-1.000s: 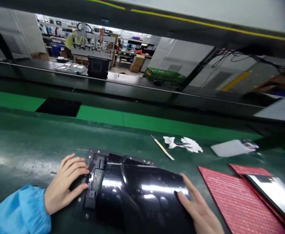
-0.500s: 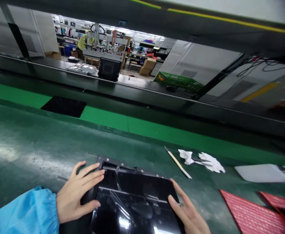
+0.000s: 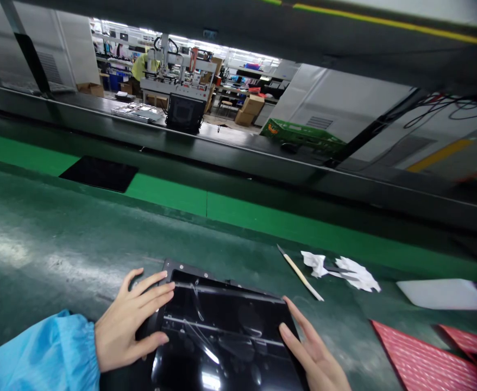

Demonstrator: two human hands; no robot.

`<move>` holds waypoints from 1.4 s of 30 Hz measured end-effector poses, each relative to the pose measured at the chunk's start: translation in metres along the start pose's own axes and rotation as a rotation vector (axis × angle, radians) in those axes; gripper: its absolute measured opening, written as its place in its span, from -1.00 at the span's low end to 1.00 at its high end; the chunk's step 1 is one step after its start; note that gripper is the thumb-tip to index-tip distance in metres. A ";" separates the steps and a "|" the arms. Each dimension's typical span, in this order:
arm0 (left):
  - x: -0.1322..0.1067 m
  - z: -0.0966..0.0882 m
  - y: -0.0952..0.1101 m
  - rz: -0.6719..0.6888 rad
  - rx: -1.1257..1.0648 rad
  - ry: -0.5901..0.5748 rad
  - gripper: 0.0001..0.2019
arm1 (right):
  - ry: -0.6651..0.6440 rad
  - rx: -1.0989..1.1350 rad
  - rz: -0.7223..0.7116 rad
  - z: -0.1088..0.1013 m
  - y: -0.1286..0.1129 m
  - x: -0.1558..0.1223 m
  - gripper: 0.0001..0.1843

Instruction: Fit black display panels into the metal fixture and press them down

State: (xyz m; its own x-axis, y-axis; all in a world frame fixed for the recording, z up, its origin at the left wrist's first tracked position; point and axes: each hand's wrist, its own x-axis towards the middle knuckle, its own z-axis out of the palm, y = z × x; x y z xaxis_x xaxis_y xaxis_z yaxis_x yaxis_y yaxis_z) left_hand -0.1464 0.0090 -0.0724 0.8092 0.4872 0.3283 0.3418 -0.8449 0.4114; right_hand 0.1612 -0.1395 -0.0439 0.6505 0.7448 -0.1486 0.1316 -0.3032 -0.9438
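Observation:
A glossy black screen panel (image 3: 222,342) with a wrinkled clear film lies over a dark fixture plate (image 3: 172,267) at the bottom middle. My left hand (image 3: 135,320), in a blue sleeve, rests along the panel's left edge with its fingers spread. On the other side my right hand (image 3: 314,347) pinches the panel's right edge between thumb and fingers. The panel's upper right corner overlaps the plate's top strip, so the panel sits slightly askew to it. The near edge of both is cut off by the frame.
Right of the panel lie a thin pale-handled tool (image 3: 301,274), crumpled white paper (image 3: 356,273), a whitish translucent piece (image 3: 446,294) and red bubble-wrap sheets (image 3: 426,353). Beyond, a green conveyor belt (image 3: 173,193) carries a black panel (image 3: 100,174). A green crate (image 3: 303,137) stands farther back.
The screen panel's right side has shifted up over the plate's top strip, with my right hand on it. My left hand stays put. The belt's black panel has moved left.

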 end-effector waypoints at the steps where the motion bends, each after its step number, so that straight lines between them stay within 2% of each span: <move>1: 0.000 0.000 0.000 0.001 -0.001 0.005 -0.42 | 0.001 -0.007 -0.002 0.000 0.000 0.000 -0.25; 9: 0.001 0.000 0.001 -0.016 0.006 -0.018 -0.43 | -0.010 -0.017 0.012 0.000 -0.001 0.001 -0.26; 17: 0.000 0.001 0.000 -0.003 -0.012 -0.012 -0.41 | -0.049 -0.111 0.069 -0.014 0.015 0.011 -0.17; 22: -0.001 -0.002 -0.001 -0.010 0.012 -0.031 -0.45 | -0.004 -0.106 0.069 -0.009 0.012 0.011 -0.10; 27: -0.003 0.001 -0.003 -0.097 0.082 -0.048 -0.49 | 0.031 -0.146 0.055 -0.004 0.005 0.005 -0.06; 35: -0.005 0.008 -0.004 -0.006 0.125 -0.115 -0.49 | 0.107 -0.295 0.084 0.002 -0.008 -0.009 -0.09; 42: -0.005 0.007 -0.002 0.035 0.161 -0.130 -0.50 | 0.111 -0.235 0.049 0.004 -0.005 -0.012 -0.11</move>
State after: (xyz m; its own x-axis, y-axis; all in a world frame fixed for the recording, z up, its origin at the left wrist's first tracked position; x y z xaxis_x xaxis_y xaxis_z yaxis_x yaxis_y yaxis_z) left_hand -0.1476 0.0070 -0.0803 0.8732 0.4331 0.2236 0.3758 -0.8903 0.2571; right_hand 0.1493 -0.1448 -0.0390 0.7365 0.6603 -0.1472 0.2593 -0.4765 -0.8401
